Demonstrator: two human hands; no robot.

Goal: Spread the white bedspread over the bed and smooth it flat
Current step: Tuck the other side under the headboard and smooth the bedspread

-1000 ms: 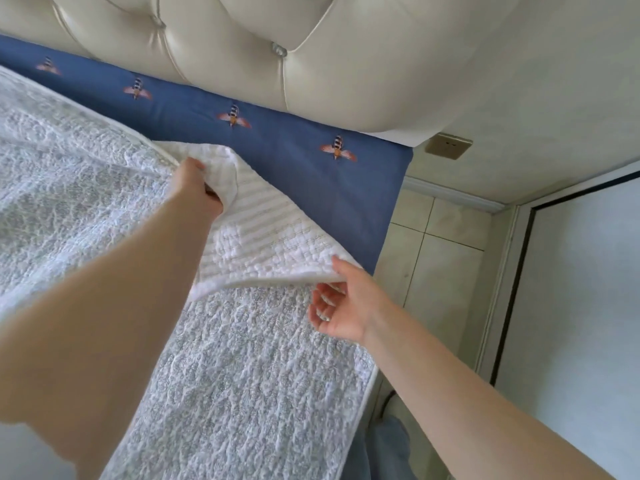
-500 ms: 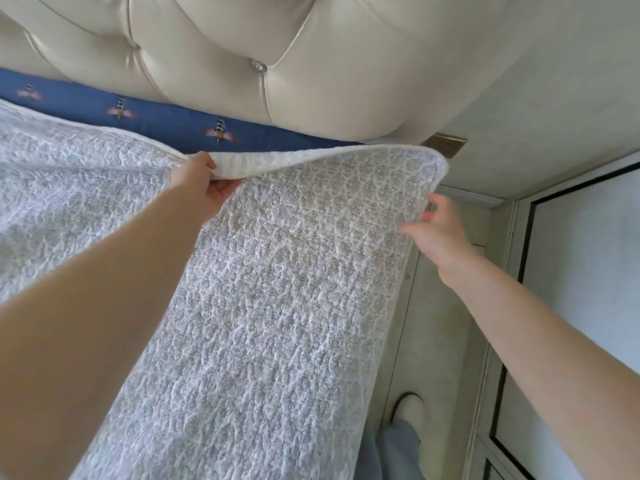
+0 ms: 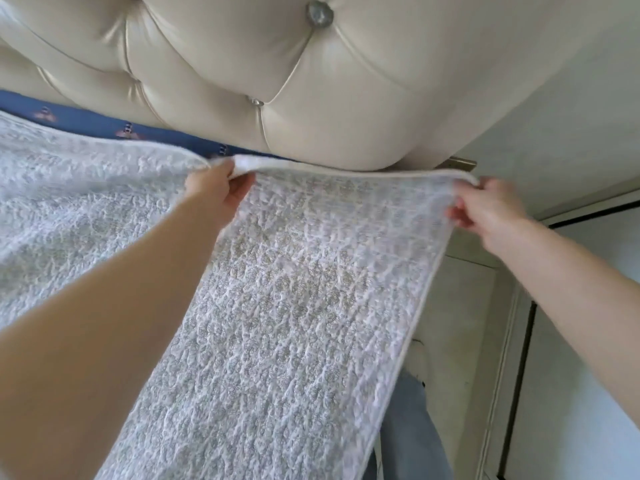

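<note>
The white quilted bedspread [image 3: 294, 306] covers most of the bed and fills the lower left of the view. Its top hem runs along the foot of the headboard, held taut between both hands. My left hand [image 3: 218, 192] pinches the hem near the middle of the view, thumb under the cloth. My right hand [image 3: 485, 206] grips the bedspread's top right corner, which hangs out past the bed's side. A narrow strip of blue sheet with bee prints [image 3: 104, 124] shows between the hem and the headboard.
The cream tufted headboard [image 3: 277, 81] rises directly behind the hem. To the right are a pale wall, a brass socket plate [image 3: 457, 163], tiled floor and a white door with a dark frame [image 3: 588, 341]. My jeans leg [image 3: 412, 427] stands beside the bed.
The folded-back corner has been flipped open and pulled up towards the headboard. My right hand moved right and up with the corner. The blue sheet is now almost covered.
</note>
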